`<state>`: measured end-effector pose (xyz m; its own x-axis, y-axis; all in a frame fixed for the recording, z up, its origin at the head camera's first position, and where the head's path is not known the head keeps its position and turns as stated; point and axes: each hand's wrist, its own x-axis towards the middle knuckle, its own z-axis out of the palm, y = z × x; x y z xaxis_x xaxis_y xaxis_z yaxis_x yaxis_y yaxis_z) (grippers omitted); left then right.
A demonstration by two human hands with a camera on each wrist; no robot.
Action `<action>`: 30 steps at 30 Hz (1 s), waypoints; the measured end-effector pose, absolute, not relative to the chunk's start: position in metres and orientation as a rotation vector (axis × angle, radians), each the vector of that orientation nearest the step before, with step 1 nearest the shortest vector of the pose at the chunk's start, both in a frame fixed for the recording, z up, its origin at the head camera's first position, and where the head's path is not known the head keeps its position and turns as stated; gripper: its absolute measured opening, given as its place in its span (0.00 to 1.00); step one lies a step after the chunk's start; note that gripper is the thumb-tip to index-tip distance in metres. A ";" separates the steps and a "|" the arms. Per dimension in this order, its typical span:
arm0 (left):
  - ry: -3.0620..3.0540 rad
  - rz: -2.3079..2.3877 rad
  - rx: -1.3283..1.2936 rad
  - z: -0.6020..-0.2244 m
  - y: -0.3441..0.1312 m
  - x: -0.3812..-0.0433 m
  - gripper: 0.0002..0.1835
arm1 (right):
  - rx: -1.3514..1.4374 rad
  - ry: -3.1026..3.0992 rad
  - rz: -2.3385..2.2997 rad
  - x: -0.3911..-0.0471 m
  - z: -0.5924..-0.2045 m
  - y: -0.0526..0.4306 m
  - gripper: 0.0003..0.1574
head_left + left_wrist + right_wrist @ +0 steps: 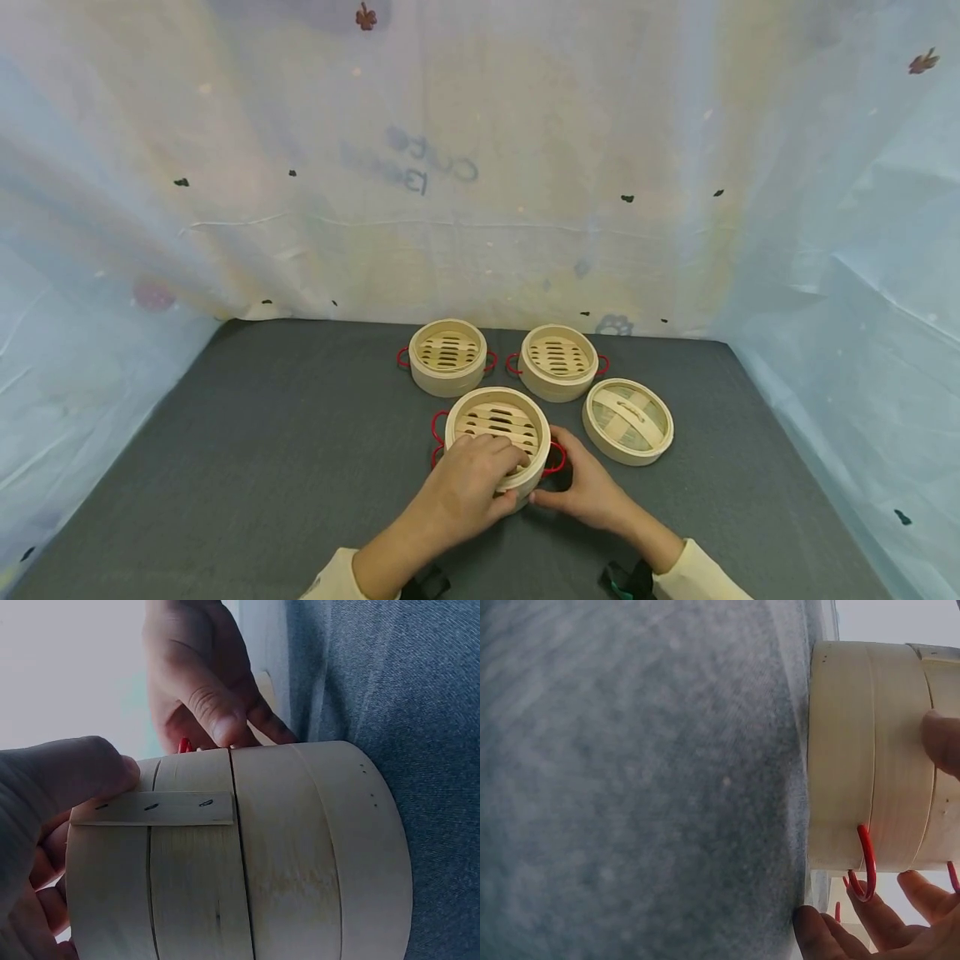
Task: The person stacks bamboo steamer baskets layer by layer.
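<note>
Two round bamboo steamer baskets (538,485) stand stacked at the front of the group, with red loop handles at their sides. My left hand (468,479) grips the upper basket's near wall, fingers over the rim inside it and thumb outside. In the left wrist view a thin bamboo strip crosses the upper basket's wall (191,885), close to that thumb. My right hand (588,487) spans the stack's right side with spread, relaxed fingers. Its thumb (943,742) lies at the seam between the baskets, and its fingers (877,919) are near the red handle (866,862).
Behind the stack stand two more steamer baskets (447,383) (557,390) with slatted bottoms and red handles. To the right, a bamboo lid (628,421) with a strap handle lies on the grey cloth-covered table (262,467). Pale plastic sheeting (487,267) hangs at the back and sides.
</note>
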<state>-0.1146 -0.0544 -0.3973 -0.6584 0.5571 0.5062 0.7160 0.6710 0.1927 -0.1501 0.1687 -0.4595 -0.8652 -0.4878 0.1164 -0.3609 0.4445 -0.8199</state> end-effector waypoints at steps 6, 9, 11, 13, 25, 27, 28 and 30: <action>-2.489 -0.524 -0.990 -0.399 -0.053 -0.116 0.18 | -0.748 2.568 -1.397 -0.150 -0.458 0.168 0.53; -2.501 -0.523 -0.989 -0.399 -0.052 -0.116 0.18 | -0.756 2.568 -1.398 -0.150 -0.458 0.168 0.52; -2.509 -0.515 -0.987 -0.399 -0.052 -0.117 0.18 | -0.760 2.562 -1.402 -0.150 -0.459 0.168 0.52; -2.511 -0.505 -0.983 -0.399 -0.052 -0.117 0.17 | -0.762 2.558 -1.403 -0.151 -0.459 0.169 0.51; -2.511 -0.517 -0.971 -0.399 -0.054 -0.118 0.16 | -0.714 2.574 -1.376 -0.152 -0.457 0.169 0.54; -2.531 -0.534 -0.969 -0.398 -0.054 -0.117 0.15 | -0.704 2.578 -1.374 -0.152 -0.457 0.169 0.54; -2.540 -0.541 -0.968 -0.398 -0.054 -0.117 0.15 | -0.699 2.580 -1.370 -0.152 -0.457 0.169 0.54; -2.552 -0.549 -0.969 -0.397 -0.054 -0.116 0.15 | -0.690 2.580 -1.366 -0.152 -0.456 0.169 0.54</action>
<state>-0.1165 -0.0539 -0.3969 -0.7022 0.5487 0.4538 0.6867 0.6903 0.2280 -0.1519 0.1693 -0.4562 -0.8845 -0.4585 0.0868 -0.3294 0.4819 -0.8120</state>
